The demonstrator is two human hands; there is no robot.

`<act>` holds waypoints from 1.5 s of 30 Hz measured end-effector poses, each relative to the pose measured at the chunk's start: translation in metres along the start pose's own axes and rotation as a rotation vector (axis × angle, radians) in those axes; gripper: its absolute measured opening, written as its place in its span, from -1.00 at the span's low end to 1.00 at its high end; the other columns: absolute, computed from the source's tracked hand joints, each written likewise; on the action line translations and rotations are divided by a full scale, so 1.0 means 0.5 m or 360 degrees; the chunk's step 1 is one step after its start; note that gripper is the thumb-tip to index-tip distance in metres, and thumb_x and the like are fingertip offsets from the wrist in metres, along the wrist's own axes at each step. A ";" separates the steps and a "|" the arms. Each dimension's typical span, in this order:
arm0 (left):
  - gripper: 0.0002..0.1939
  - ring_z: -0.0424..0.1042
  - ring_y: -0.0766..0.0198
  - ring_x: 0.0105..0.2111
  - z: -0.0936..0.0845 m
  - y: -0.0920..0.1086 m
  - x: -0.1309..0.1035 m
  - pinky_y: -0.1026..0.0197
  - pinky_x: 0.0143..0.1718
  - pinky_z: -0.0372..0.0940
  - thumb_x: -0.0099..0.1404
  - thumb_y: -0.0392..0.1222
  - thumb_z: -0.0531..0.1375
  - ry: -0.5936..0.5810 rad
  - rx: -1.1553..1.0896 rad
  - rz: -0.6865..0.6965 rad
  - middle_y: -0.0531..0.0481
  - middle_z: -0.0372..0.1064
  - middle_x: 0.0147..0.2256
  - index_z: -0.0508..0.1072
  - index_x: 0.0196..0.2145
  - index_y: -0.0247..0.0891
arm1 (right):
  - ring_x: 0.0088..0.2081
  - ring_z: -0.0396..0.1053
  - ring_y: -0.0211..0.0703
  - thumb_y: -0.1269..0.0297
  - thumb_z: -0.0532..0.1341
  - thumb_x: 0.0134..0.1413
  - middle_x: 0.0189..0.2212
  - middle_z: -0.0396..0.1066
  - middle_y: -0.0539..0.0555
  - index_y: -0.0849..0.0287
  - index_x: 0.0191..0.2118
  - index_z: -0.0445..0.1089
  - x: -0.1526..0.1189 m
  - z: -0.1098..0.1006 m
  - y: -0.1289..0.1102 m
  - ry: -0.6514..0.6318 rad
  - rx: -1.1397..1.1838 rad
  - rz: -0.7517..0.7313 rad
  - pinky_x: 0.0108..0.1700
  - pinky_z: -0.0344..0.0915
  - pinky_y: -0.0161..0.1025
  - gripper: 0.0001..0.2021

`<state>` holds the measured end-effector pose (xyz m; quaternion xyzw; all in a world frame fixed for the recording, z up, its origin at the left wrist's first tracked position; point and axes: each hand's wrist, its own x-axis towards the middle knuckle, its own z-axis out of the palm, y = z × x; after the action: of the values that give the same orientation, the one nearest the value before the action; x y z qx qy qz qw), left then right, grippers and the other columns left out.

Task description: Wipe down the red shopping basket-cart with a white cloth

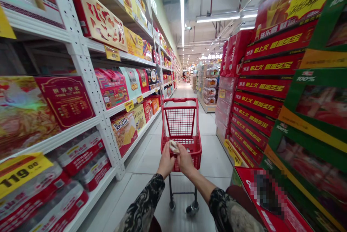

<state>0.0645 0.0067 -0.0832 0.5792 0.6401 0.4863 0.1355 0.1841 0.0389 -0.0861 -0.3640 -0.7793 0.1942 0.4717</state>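
At the near end of the cart (200, 146), we hold a pale item (174, 147) in narrowed fingers, left hand (165, 160) and right hand (185, 160) pinching it from either side, neither nearer; its long axis is too covered to tell.

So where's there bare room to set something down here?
Bare floor shows between the shelves on the left and the red cart, and between the cart and the stacked red cases on the right. The cart looks open beyond the left hand, right hand and small pale item. Shelves and stacks are crowded.
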 end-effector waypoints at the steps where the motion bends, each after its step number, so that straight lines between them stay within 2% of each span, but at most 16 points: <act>1: -0.28 -0.01 0.15 0.26 0.006 0.008 0.006 0.07 0.28 -0.12 0.02 -0.42 0.08 0.0027 -0.0135 -0.0064 -0.21 0.04 0.24 0.11 0.19 -0.37 | 0.04 0.31 -0.08 0.53 0.04 -0.06 0.01 0.37 0.21 0.26 0.04 0.33 0.008 -0.010 0.003 0.0128 0.0109 0.0101 0.11 0.23 -0.11 -0.52; 4: -0.38 0.13 0.13 0.20 0.023 0.036 0.013 0.07 0.23 -0.01 0.11 -0.26 0.14 -0.0094 -0.0495 -0.0285 -0.19 0.18 0.18 0.19 0.15 -0.35 | -0.12 0.40 -0.07 0.39 0.09 -0.08 -0.18 0.47 0.16 0.24 -0.13 0.43 0.024 -0.028 0.005 0.0322 0.0552 0.0557 -0.02 0.31 -0.13 -0.66; 7: -0.43 0.35 0.18 0.03 0.031 0.057 0.008 0.14 0.08 0.20 0.13 -0.20 0.17 -0.0280 -0.0697 -0.0345 -0.17 0.35 0.05 0.24 0.11 -0.35 | -0.28 0.44 -0.11 0.23 0.12 -0.09 -0.36 0.50 0.07 0.23 -0.18 0.43 0.024 -0.025 -0.001 0.0183 0.1207 0.0895 -0.21 0.37 -0.21 -0.67; 9: -0.49 0.44 0.23 -0.10 0.027 0.065 0.004 0.20 -0.04 0.29 0.09 -0.28 0.19 -0.0287 -0.0533 -0.0335 -0.14 0.44 -0.06 0.29 0.04 -0.34 | -0.30 0.45 -0.09 0.19 0.10 -0.09 -0.39 0.50 0.06 0.24 -0.18 0.43 0.019 -0.021 -0.008 0.0033 0.1416 0.0955 -0.25 0.37 -0.22 -0.65; 11: -0.60 0.48 0.25 -0.23 0.015 0.068 0.004 0.23 -0.15 0.32 0.07 -0.34 0.18 -0.0223 -0.0121 -0.0326 -0.10 0.49 -0.20 0.37 -0.08 -0.34 | -0.26 0.45 -0.07 0.21 0.07 -0.05 -0.36 0.51 0.08 0.24 -0.18 0.43 0.015 -0.022 -0.017 -0.0031 0.1260 0.0931 -0.22 0.37 -0.19 -0.65; 14: -0.76 0.46 0.18 -0.22 -0.021 0.064 0.011 0.15 -0.13 0.31 0.12 -0.33 0.11 -0.0048 0.0376 -0.0347 -0.15 0.48 -0.26 0.42 -0.21 -0.35 | -0.08 0.39 -0.06 0.32 0.03 0.02 -0.17 0.48 0.14 0.22 -0.12 0.43 0.005 -0.041 -0.025 0.0028 0.0545 0.0611 0.00 0.27 -0.11 -0.66; 17: -0.65 0.29 0.08 0.06 -0.067 0.046 0.015 0.06 0.08 0.17 0.18 -0.39 0.02 0.0111 0.0561 -0.0337 -0.31 0.33 0.00 0.36 -0.07 -0.43 | 0.11 0.23 0.00 0.43 0.05 0.02 0.03 0.36 0.19 0.22 -0.03 0.38 -0.015 -0.070 -0.013 -0.0081 -0.0235 0.0214 0.21 -0.01 0.06 -0.63; 20: -0.47 0.02 0.06 0.24 -0.098 0.020 0.003 0.01 0.19 0.02 0.20 -0.47 -0.06 0.0179 0.0728 -0.0274 -0.34 0.05 0.22 0.19 0.14 -0.45 | 0.19 0.11 0.07 0.50 0.07 -0.01 0.08 0.31 0.23 0.23 0.01 0.35 -0.042 -0.087 0.015 -0.0332 -0.0615 0.0114 0.20 -0.06 0.18 -0.59; 22: -0.41 -0.04 0.04 0.26 -0.091 0.008 -0.012 -0.05 0.20 0.01 0.18 -0.51 -0.09 0.0147 0.0820 -0.0234 -0.31 -0.01 0.25 0.16 0.18 -0.42 | 0.22 0.05 0.09 0.52 0.06 -0.01 0.08 0.30 0.24 0.27 0.04 0.33 -0.055 -0.085 0.034 -0.0385 -0.0656 0.0102 0.17 0.03 0.13 -0.57; 25: -0.43 0.02 0.02 0.25 -0.040 0.006 -0.032 -0.06 0.18 0.07 0.17 -0.49 -0.06 -0.0011 0.1025 -0.0093 -0.27 0.09 0.22 0.21 0.16 -0.38 | 0.22 0.05 0.10 0.53 0.05 -0.02 0.08 0.30 0.26 0.34 0.06 0.31 -0.061 -0.070 0.052 -0.0286 -0.0598 0.0116 0.17 0.08 0.07 -0.54; 28: -0.49 0.08 0.05 0.22 0.026 0.027 -0.044 -0.01 0.19 0.07 0.24 -0.42 -0.09 -0.0190 0.1138 0.0103 -0.23 0.17 0.18 0.24 0.15 -0.41 | 0.20 0.08 0.07 0.56 0.03 -0.08 0.08 0.30 0.25 0.37 0.09 0.28 -0.058 -0.059 0.063 -0.0159 -0.0508 0.0152 0.18 0.10 0.05 -0.47; 31: -0.49 0.10 0.09 0.21 0.061 0.050 -0.053 0.00 0.19 0.08 0.28 -0.39 -0.10 -0.0348 0.1139 0.0309 -0.19 0.15 0.20 0.21 0.17 -0.36 | 0.20 0.10 0.03 0.58 0.00 -0.11 0.10 0.29 0.24 0.34 0.13 0.24 -0.059 -0.067 0.069 -0.0117 -0.0474 0.0150 0.18 0.12 0.04 -0.42; 35: -0.48 0.01 0.07 0.25 0.027 0.049 -0.057 -0.20 0.22 -0.08 0.28 -0.39 -0.11 -0.0329 0.1247 0.0332 -0.12 0.08 0.23 0.20 0.18 -0.22 | 0.24 0.04 0.04 0.60 -0.01 -0.09 0.16 0.21 0.23 0.34 0.18 0.17 -0.074 -0.093 0.069 -0.0197 -0.0565 0.0138 0.22 0.00 0.13 -0.39; 40: -0.46 -0.05 0.03 0.26 -0.047 0.015 -0.045 -0.27 0.20 -0.09 0.27 -0.41 -0.16 -0.0046 0.1382 -0.0175 -0.16 0.02 0.26 0.16 0.19 -0.32 | 0.29 -0.07 0.04 0.61 -0.02 -0.06 0.23 0.10 0.22 0.32 0.23 0.09 -0.094 -0.109 0.074 -0.0177 -0.0637 0.0187 0.24 -0.11 0.20 -0.36; 42: -0.46 -0.04 0.05 0.26 -0.045 0.014 -0.043 -0.25 0.20 -0.07 0.26 -0.41 -0.14 -0.0073 0.1355 -0.0200 -0.17 0.03 0.25 0.16 0.20 -0.31 | 0.29 -0.07 0.03 0.62 -0.03 -0.08 0.23 0.09 0.24 0.36 0.23 0.08 -0.095 -0.107 0.081 -0.0188 -0.0603 0.0192 0.25 -0.07 0.15 -0.35; 45: -0.47 -0.02 0.06 0.26 -0.001 0.032 -0.045 -0.18 0.22 -0.06 0.26 -0.40 -0.12 -0.0158 0.1272 -0.0037 -0.18 0.07 0.23 0.20 0.18 -0.31 | 0.28 -0.04 0.01 0.61 -0.03 -0.10 0.21 0.12 0.28 0.44 0.23 0.06 -0.089 -0.102 0.091 -0.0154 -0.0527 0.0199 0.24 0.02 0.04 -0.34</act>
<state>0.0802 -0.0155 -0.0792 0.6018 0.7780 0.1689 -0.0643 0.2590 0.0333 -0.1177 -0.4746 -0.7983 0.1095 0.3542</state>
